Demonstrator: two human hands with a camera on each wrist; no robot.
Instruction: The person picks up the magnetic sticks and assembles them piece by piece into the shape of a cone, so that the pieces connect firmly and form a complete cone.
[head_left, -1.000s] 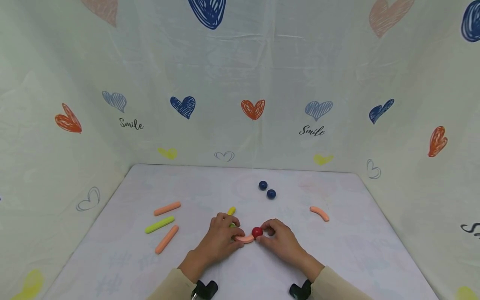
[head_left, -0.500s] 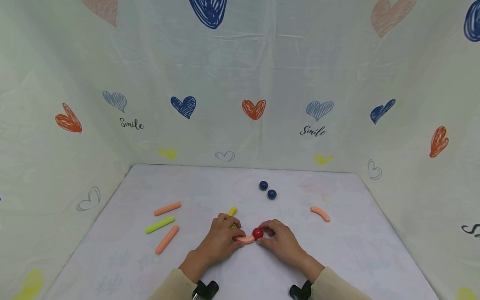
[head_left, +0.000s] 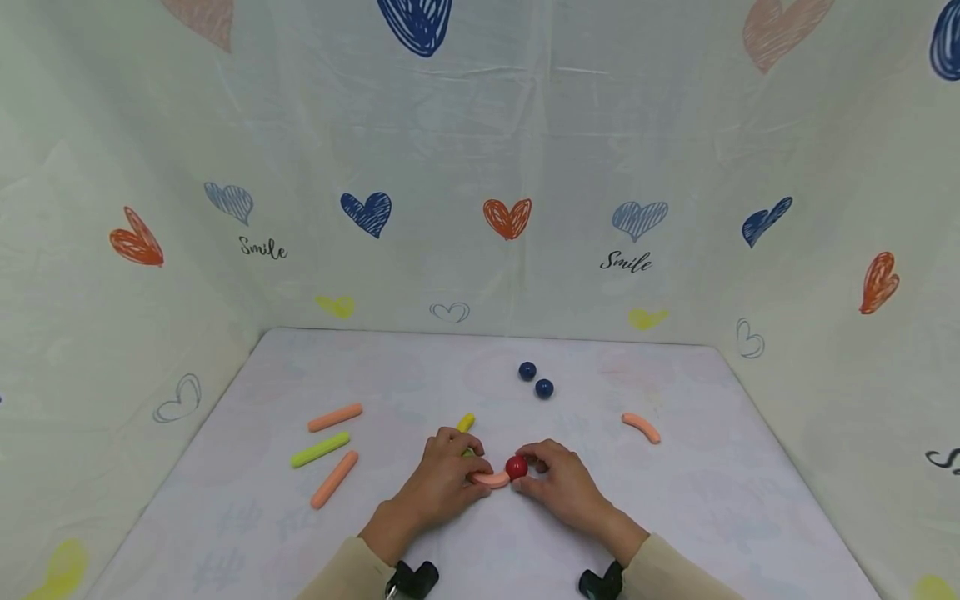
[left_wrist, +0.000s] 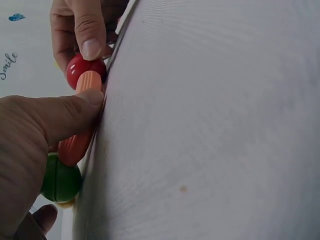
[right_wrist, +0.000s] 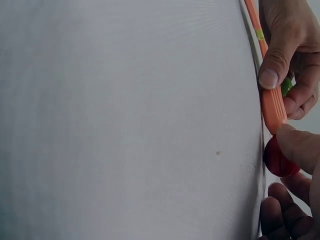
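Note:
My left hand (head_left: pixel 442 479) pinches a short curved orange stick (head_left: pixel 491 479) on the white table (head_left: pixel 480 550); the thumb (left_wrist: pixel 60 117) lies along it. A green ball (left_wrist: pixel 60 182) sits at the stick's other end under that hand. My right hand (head_left: pixel 558 483) pinches a red ball (head_left: pixel 515 467) and holds it against the stick's right end. The red ball (left_wrist: pixel 82 70) touches the orange stick (left_wrist: pixel 80 135) tip in the left wrist view. In the right wrist view the orange stick (right_wrist: pixel 274 107) meets the red ball (right_wrist: pixel 277 157) too.
Two straight orange sticks (head_left: pixel 334 417) (head_left: pixel 333 478) and a lime stick (head_left: pixel 319 449) lie at the left. A yellow stick (head_left: pixel 465 422) pokes out behind my left hand. Two dark blue balls (head_left: pixel 527 371) (head_left: pixel 544 388) sit farther back; another curved orange stick (head_left: pixel 641 427) lies right.

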